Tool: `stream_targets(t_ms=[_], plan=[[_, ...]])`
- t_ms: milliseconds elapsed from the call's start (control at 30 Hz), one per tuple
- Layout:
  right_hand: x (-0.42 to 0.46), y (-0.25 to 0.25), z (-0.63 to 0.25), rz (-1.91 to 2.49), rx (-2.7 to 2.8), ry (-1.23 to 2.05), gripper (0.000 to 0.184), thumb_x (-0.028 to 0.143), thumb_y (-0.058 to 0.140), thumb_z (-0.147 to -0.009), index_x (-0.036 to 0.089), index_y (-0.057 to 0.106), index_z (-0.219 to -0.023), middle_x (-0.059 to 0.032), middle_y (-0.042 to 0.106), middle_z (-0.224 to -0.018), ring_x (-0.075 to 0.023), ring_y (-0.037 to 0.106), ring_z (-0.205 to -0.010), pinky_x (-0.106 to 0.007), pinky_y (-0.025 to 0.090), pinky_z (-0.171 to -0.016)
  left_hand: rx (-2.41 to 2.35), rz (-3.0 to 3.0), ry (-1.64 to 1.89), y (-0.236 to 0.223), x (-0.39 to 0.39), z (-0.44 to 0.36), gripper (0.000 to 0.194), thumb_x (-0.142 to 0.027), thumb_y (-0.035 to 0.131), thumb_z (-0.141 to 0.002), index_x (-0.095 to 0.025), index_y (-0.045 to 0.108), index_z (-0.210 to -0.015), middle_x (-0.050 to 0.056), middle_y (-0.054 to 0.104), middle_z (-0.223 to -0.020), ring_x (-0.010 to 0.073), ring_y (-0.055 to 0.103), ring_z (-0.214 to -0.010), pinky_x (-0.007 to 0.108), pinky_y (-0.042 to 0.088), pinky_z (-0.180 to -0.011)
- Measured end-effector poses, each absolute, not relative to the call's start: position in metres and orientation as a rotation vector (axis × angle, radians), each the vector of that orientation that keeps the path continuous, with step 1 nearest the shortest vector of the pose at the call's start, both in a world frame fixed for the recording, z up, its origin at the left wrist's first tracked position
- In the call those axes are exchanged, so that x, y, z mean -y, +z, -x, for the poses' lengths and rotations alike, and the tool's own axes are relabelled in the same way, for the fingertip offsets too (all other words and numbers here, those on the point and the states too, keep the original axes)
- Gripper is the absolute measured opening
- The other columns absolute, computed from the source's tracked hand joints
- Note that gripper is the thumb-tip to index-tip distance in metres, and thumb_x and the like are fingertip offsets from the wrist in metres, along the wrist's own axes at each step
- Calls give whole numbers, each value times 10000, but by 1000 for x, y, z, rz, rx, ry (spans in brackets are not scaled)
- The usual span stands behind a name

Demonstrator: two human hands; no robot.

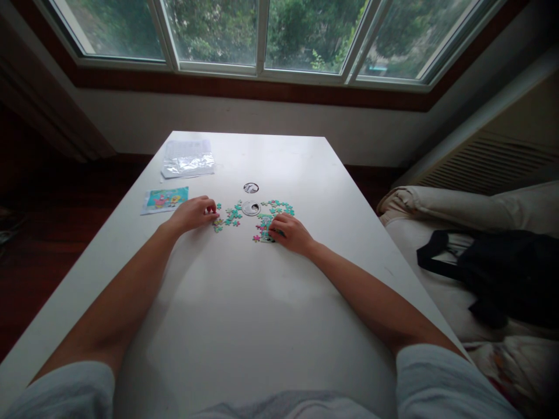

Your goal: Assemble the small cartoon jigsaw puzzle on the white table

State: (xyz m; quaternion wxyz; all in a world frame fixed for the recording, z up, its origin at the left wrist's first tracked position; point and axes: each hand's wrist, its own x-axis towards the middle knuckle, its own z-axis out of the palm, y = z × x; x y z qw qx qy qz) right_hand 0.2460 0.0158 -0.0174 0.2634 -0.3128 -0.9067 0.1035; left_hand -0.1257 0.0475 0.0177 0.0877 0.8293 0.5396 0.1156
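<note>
My left hand point(195, 213) rests at the left edge of a loose group of jigsaw puzzle pieces point(233, 215), its fingers curled inward. Whatever lies between its fingertips is too small to tell. My right hand point(292, 233) is closed over a small joined patch of puzzle point(265, 227), with thumb and fingers bent down onto a puzzle piece; the palm hides part of the patch. Green and teal pieces point(283, 206) spread just beyond the right hand. A pink piece point(256, 238) lies at the patch's left side.
On the white table point(262, 326) lie a printed picture sheet point(165, 200), a clear plastic bag point(188, 158) and two round cable-hole fittings point(251, 208). A window point(262, 35) is ahead. To the right, a dark bag point(502, 267) lies on a pale sofa point(437, 203).
</note>
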Motion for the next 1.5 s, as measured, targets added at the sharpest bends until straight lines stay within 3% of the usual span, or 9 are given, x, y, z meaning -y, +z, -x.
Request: stream_targets(t_ms=[533,867,1133,1500], plan=[[-17,-19,-247,842,2449,285,177,315,555,-1006,234,663,-891,-76,642,-951,-235,560,-935,-376,452,-865,-1471,-2509,383,13,-48,120,238,-434,589,-883,-223,694,-913,37,658,-951,158,615,-755,264,445,-705],[-16,-18,-247,837,2446,290,178,305,556,-1006,231,665,-886,-74,645,-951,-233,563,-932,-376,452,-863,-1424,-2404,479,21,-38,97,93,-299,618,-824,-208,632,-836,3,649,-797,150,574,-695,260,415,-653],[-16,-16,-244,836,2436,281,192,319,558,-1012,229,676,-890,-72,650,-937,-227,566,-924,-364,445,-861,-1304,-2108,745,15,-15,35,226,-376,636,-873,-231,689,-1039,-12,719,-830,136,617,-716,248,453,-685],[-17,-22,-235,844,2290,364,160,360,639,-977,244,723,-905,-63,677,-925,-227,594,-930,-385,448,-876,-1355,-1939,792,9,1,7,173,-372,680,-839,-214,728,-890,-5,748,-829,157,653,-747,267,464,-698]])
